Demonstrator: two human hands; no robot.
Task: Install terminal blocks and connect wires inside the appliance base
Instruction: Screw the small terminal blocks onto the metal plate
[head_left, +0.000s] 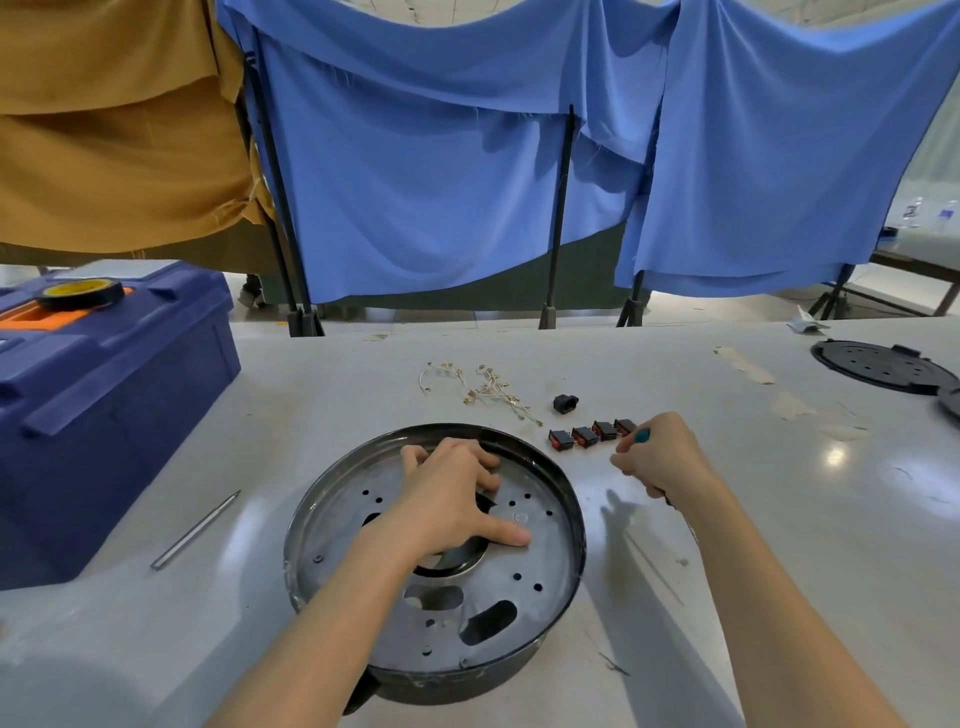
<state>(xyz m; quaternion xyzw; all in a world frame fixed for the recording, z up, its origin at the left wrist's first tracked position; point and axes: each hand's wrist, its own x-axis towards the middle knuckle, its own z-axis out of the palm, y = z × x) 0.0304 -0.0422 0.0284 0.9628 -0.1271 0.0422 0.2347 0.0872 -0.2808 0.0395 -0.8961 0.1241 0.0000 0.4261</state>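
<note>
– While the left hand (457, 493) lay palm down inside the appliance base (545, 571), fingers spread flat on its perforated plate and holding nothing, where was item one?

– Item one: four black-and-red rocker switches (592, 436), one row on the desk (779, 519), just outside the base rim. Row axis ran left to right, its right end just beside the right hand (660, 457). Right hand nearer, but its fingers were curled round a teal-handled tool (642, 435), likely a screwdriver, so probably not free to pick.

– Other stock?

– Item two: black connector housing (565, 403), just behind the row. Item three: loose wires with metal terminals (488, 389), further back and left. Blue toolbox (104, 405) bearing a tape roll (83, 293), far left; metal rod (196, 530) beside it. Nothing stood between the right hand and the row.
</note>
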